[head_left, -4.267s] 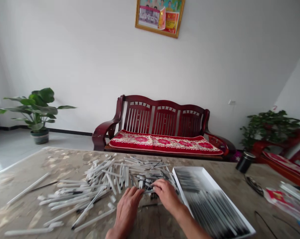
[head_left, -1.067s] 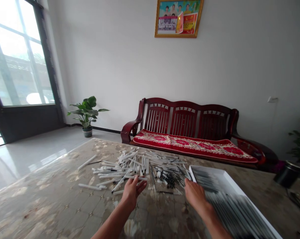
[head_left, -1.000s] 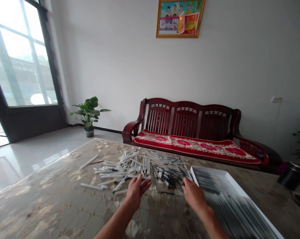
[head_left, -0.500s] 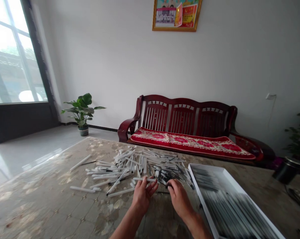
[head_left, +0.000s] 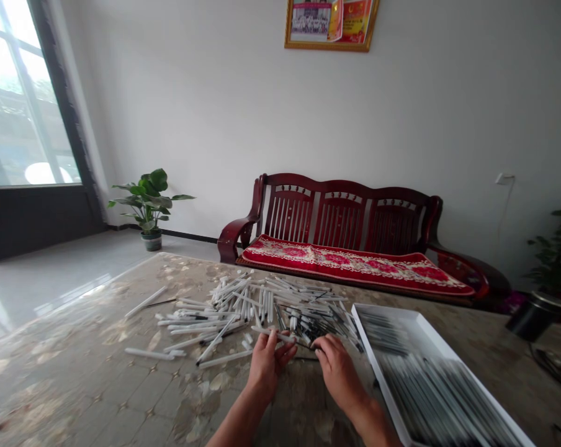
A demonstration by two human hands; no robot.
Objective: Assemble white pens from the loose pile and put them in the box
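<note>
My left hand (head_left: 266, 363) pinches a white pen barrel (head_left: 284, 338) between thumb and fingers, just in front of the pile. Close beside it, my right hand (head_left: 337, 366) is closed on a thin dark pen refill (head_left: 305, 345). The refill points left at the barrel's right end; whether its tip is inside I cannot tell. Beyond both hands spreads a loose pile of white pen barrels (head_left: 229, 292), with dark refills (head_left: 324, 320) and black pen parts on its right side. A separate white barrel (head_left: 148, 354) lies to the left.
At the right stands a shallow white box (head_left: 367, 347) holding rows of grey, blurred pens (head_left: 439, 391). The patterned tabletop (head_left: 89, 397) also carries a black cylinder (head_left: 536, 315) and a cable at far right. Behind it is a wooden bench (head_left: 341, 214).
My right hand has brought the refill against or near the barrel's right end. The barrel in my left hand now tilts slightly down to the right. The view has shifted a little.
</note>
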